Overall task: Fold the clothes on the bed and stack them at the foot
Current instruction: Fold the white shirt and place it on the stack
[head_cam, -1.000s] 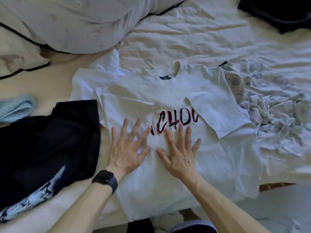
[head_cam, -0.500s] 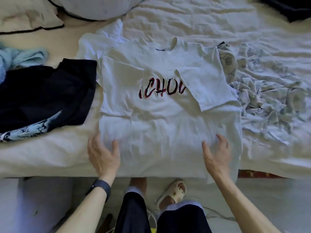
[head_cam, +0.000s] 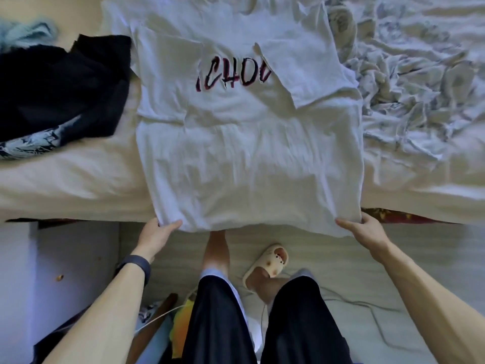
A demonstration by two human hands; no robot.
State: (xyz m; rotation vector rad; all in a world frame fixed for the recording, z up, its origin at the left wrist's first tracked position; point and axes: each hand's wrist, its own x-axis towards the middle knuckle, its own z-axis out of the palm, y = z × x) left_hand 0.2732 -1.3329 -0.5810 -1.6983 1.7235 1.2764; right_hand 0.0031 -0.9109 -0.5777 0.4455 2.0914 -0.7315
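Note:
A white T-shirt (head_cam: 249,158) with dark red lettering lies face up on the bed, both sleeves folded inward over the chest. Its hem hangs over the near bed edge. My left hand (head_cam: 154,232) pinches the hem's left corner, thumb on top. My right hand (head_cam: 362,229) grips the hem's right corner the same way. A black garment (head_cam: 60,85) with a pale blue print lies in a heap to the left of the shirt. A crumpled white patterned garment (head_cam: 409,82) lies to its right.
A light blue knit piece (head_cam: 23,32) sits at the far left by the black garment. The cream sheet (head_cam: 68,185) ends at the near bed edge. Below are the floor, my legs, a beige slipper (head_cam: 267,266), cables and clutter.
Both hands left the shirt's chest, slid down and apart to the hem, and now hold its two lower corners. The view dropped toward the bed edge and floor.

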